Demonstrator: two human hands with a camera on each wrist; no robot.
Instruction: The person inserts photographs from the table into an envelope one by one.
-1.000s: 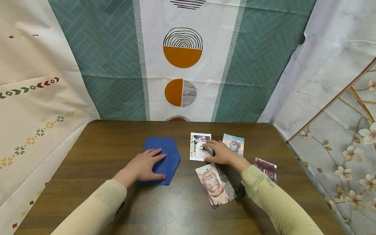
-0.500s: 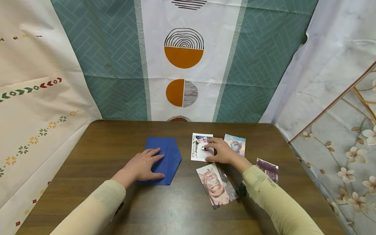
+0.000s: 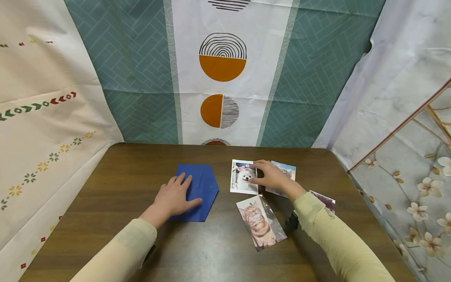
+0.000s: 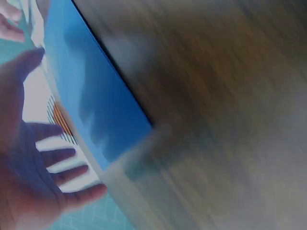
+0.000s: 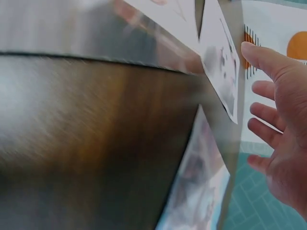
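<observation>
My left hand hovers with spread fingers over a blue paper envelope, whose pointed flap faces right. In the left wrist view the hand stands off the envelope and casts a shadow on it. My right hand holds nothing and is raised above the table, between a white-bordered dog photo and a kitten photo that it partly hides. In the right wrist view, a gap separates its fingers from the dog photo.
An orange-cat photo lies nearer the front, overlapping another photo. A purplish photo at the right is partly covered by the right sleeve. All rest on a brown wooden table enclosed by hanging cloths.
My left hand has lifted off the envelope, its fingers now pointing farther forward. My right hand has moved up and slightly right, away from the dog photo, uncovering more of it.
</observation>
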